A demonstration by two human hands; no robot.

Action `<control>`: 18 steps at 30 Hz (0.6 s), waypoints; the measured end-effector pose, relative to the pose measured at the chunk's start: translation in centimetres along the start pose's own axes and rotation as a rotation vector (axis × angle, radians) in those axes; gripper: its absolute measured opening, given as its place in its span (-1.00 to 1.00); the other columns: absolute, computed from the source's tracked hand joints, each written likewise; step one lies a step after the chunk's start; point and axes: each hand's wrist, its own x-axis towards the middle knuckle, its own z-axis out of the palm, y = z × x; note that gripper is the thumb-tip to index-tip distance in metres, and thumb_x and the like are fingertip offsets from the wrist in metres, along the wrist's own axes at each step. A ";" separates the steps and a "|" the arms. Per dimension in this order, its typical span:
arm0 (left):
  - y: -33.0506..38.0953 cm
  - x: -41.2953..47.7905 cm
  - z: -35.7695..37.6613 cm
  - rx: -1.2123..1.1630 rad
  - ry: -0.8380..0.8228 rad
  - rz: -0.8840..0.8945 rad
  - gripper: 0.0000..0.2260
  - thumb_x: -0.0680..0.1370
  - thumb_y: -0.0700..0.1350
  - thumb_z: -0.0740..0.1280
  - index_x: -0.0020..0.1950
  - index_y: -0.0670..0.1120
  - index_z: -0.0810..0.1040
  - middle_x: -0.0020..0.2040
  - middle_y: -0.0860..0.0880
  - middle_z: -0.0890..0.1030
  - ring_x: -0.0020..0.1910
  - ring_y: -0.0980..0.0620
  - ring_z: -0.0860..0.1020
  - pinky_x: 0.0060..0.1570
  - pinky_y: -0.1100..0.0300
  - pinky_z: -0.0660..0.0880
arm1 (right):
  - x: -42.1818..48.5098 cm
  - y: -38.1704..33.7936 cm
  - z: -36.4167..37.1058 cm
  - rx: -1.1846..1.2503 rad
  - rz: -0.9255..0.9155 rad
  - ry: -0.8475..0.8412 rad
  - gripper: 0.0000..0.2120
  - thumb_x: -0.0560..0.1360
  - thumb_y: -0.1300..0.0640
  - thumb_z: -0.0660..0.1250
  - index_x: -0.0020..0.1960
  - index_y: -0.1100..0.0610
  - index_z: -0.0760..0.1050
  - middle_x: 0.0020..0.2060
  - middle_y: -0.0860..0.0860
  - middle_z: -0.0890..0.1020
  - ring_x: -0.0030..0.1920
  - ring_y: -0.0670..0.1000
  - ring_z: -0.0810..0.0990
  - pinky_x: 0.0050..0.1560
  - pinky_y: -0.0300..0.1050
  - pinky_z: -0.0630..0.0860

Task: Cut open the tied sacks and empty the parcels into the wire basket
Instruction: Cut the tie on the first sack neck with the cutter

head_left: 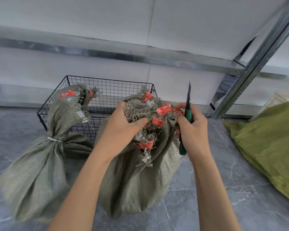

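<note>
Left hand [123, 125] clutches the frayed sack [137, 174] top, right hand [193, 130] grips green-handled cutters [188, 97], wire basket [113, 90] at 11 o'clock.

Our left grip [123, 124] is bunched into the frayed, red-labelled mouth of the grey-green woven sack [137, 180] standing right in front of us on the grey tiled floor [223, 189]. Our right grip [193, 129] holds a green-handled cutter [188, 114] at the sack's mouth, dark blade pointing up. Just behind sits a black wire basket [110, 90]. A second grey-green sack [40, 164], cinched with a white tie [54, 139], leans against its left corner. An olive-green sack [270, 140] lies off to the right.
</note>
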 end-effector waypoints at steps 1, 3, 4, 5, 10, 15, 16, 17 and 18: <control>-0.1 0.1 0.0 0.004 0.014 0.024 -0.76 0.51 -0.08 0.38 0.01 0.17 0.36 -0.11 0.20 0.55 -0.24 0.45 0.51 -0.22 0.62 0.32 | 0.0 0.0 0.0 0.004 -0.005 -0.028 -0.85 0.55 0.25 0.27 -0.12 0.04 0.52 -0.45 -0.12 0.43 -0.43 -0.07 0.37 -0.40 -0.26 0.34; -0.5 0.3 0.1 0.017 0.030 0.049 -0.80 0.53 -0.13 0.35 -0.03 0.13 0.37 -0.23 0.10 0.56 -0.31 0.23 0.54 -0.15 0.36 0.46 | -0.3 -0.1 -0.1 -0.015 -0.019 -0.120 -0.91 0.49 0.09 0.39 -0.11 0.09 0.51 -0.43 -0.15 0.47 -0.43 -0.18 0.41 -0.38 -0.35 0.38; -0.7 0.5 0.1 0.014 0.048 0.051 -0.80 0.54 -0.16 0.33 -0.03 0.12 0.38 -0.26 0.08 0.57 -0.33 0.17 0.54 -0.13 0.22 0.49 | -0.4 -0.2 0.0 -0.036 -0.026 -0.158 -0.86 0.45 0.04 0.43 -0.10 0.06 0.50 -0.44 -0.19 0.49 -0.43 -0.22 0.43 -0.38 -0.39 0.38; -0.9 0.6 0.1 0.022 0.069 0.051 -0.80 0.54 -0.19 0.31 -0.03 0.12 0.39 -0.27 0.07 0.57 -0.34 0.19 0.55 -0.14 0.19 0.49 | -0.4 0.0 0.1 -0.060 -0.038 -0.173 -0.83 0.42 0.03 0.47 -0.11 0.01 0.49 -0.45 -0.23 0.50 -0.44 -0.25 0.43 -0.38 -0.41 0.38; -1.4 0.9 0.1 0.127 0.224 0.095 -0.75 0.51 -0.24 0.28 0.03 0.12 0.42 -0.16 0.10 0.55 -0.33 0.21 0.47 -0.27 0.17 0.39 | 0.0 0.8 0.4 -0.170 -0.051 -0.084 -0.76 0.40 0.06 0.49 -0.16 -0.08 0.41 -0.49 -0.23 0.43 -0.45 -0.20 0.35 -0.36 -0.31 0.33; -1.6 1.3 -0.1 0.103 0.316 0.101 -0.70 0.47 -0.33 0.28 -0.19 0.10 0.40 -0.36 0.04 0.45 -0.53 0.12 0.27 -0.45 0.15 0.23 | 0.2 1.4 0.3 -0.174 -0.048 -0.051 -0.79 0.45 0.11 0.46 -0.12 -0.03 0.41 -0.38 -0.09 0.42 -0.43 -0.08 0.37 -0.39 -0.24 0.32; -1.6 1.3 -0.1 0.107 0.324 0.101 -0.69 0.46 -0.34 0.27 -0.18 0.10 0.40 -0.39 0.05 0.43 -0.56 0.13 0.26 -0.48 0.17 0.21 | 0.3 1.4 0.3 -0.182 -0.047 -0.045 -0.80 0.46 0.13 0.44 -0.12 -0.04 0.41 -0.37 -0.06 0.42 -0.42 -0.05 0.35 -0.40 -0.22 0.32; -1.6 1.3 -0.1 0.112 0.327 0.103 -0.68 0.46 -0.36 0.27 -0.16 0.10 0.40 -0.40 0.04 0.42 -0.59 0.14 0.25 -0.50 0.19 0.20 | 0.4 1.6 0.3 -0.189 -0.046 -0.040 -0.80 0.47 0.16 0.43 -0.12 -0.04 0.41 -0.37 -0.04 0.41 -0.43 -0.04 0.33 -0.42 -0.21 0.31; -1.7 1.3 -0.2 0.125 0.327 0.112 -0.66 0.46 -0.37 0.27 -0.14 0.11 0.40 -0.38 0.01 0.44 -0.62 0.13 0.25 -0.53 0.20 0.21 | 0.5 1.6 0.3 -0.198 -0.042 -0.037 -0.79 0.48 0.18 0.42 -0.12 -0.04 0.41 -0.36 -0.03 0.40 -0.44 -0.05 0.30 -0.44 -0.23 0.29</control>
